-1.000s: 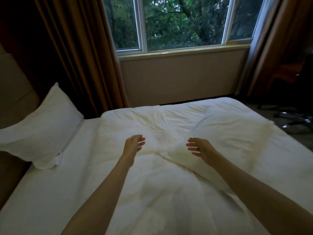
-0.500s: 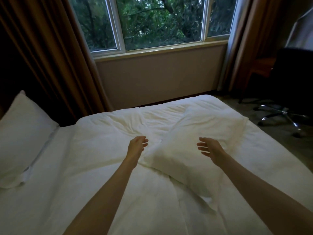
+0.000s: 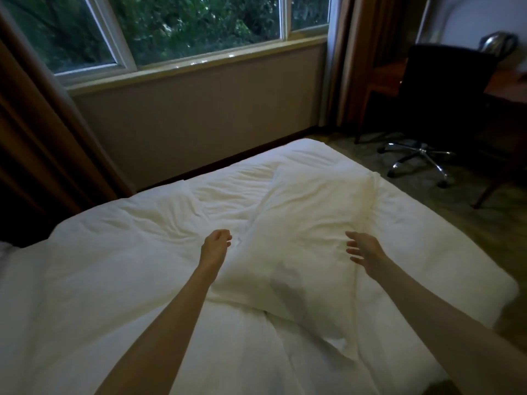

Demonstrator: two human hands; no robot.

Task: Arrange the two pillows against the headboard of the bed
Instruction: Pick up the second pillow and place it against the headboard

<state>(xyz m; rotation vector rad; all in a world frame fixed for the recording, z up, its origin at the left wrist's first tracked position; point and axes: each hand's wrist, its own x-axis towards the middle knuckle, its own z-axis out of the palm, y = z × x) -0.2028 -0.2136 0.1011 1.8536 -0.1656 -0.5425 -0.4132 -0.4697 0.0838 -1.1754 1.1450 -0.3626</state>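
Pillow [image 3: 310,223] on bed [image 3: 114,266], between left hand [image 3: 215,246] and right hand [image 3: 366,252]; fingers spread, empty.

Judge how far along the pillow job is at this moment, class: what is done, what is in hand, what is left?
Done: nothing can be confirmed; the headboard is out of view. In hand: the left hand and right hand reach, open, to either side of a pillow lying on the duvet, neither gripping it. Left: lift this pillow and set it against the headboard; the second pillow cannot be checked.
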